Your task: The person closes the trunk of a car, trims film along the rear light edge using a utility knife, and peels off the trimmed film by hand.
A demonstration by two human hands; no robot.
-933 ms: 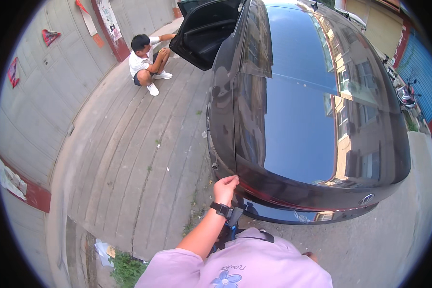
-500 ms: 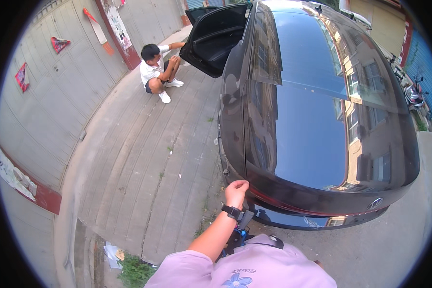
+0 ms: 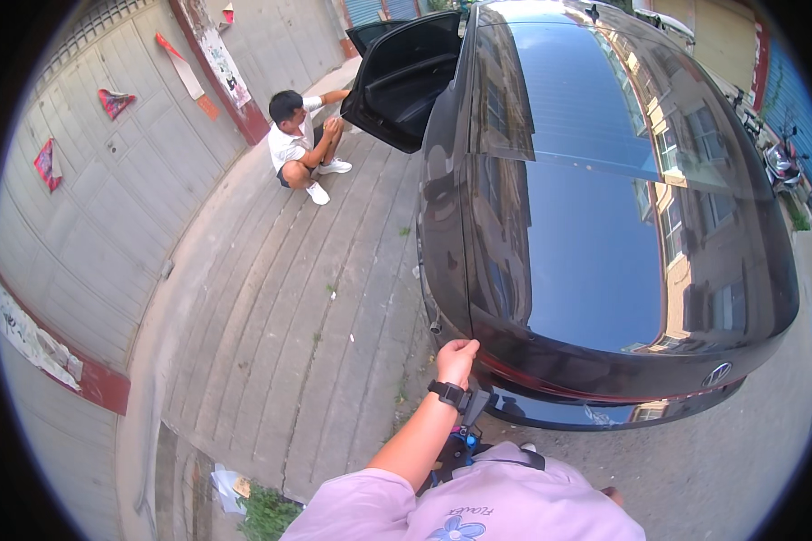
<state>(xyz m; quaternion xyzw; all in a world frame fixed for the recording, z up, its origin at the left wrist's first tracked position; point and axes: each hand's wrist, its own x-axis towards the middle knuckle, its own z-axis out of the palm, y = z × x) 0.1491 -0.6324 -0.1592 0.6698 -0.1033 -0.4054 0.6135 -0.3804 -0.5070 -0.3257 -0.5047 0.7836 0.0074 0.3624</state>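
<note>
My left hand (image 3: pixel 457 361) reaches forward to the left rear corner of a dark, glossy car (image 3: pixel 514 350). Its fingers are curled together at the edge by the red tail light (image 3: pixel 505 368). Whether they press the body or pinch something small is hidden. Around that wrist sits a black wristband (image 3: pixel 448 393) with a dark block on it. Of my right hand nothing certain shows; a small skin-coloured patch beside my pink shirt (image 3: pixel 532 505) is too little to tell. The trunk lid and rear window (image 3: pixel 595 252) mirror sky and buildings.
Ahead on the left, a person (image 3: pixel 298 144) in white squats beside the open car door (image 3: pixel 406 81), one arm reaching to it. Grey metal gates (image 3: pixel 90 198) line the left side. Weeds (image 3: pixel 269 514) and paper scraps (image 3: pixel 227 487) lie low left. A scooter (image 3: pixel 782 162) stands far right.
The whole view has shifted slightly, so the car and squatting person appear a little farther right. My left hand stays at the car's rear corner, fingers still closed.
</note>
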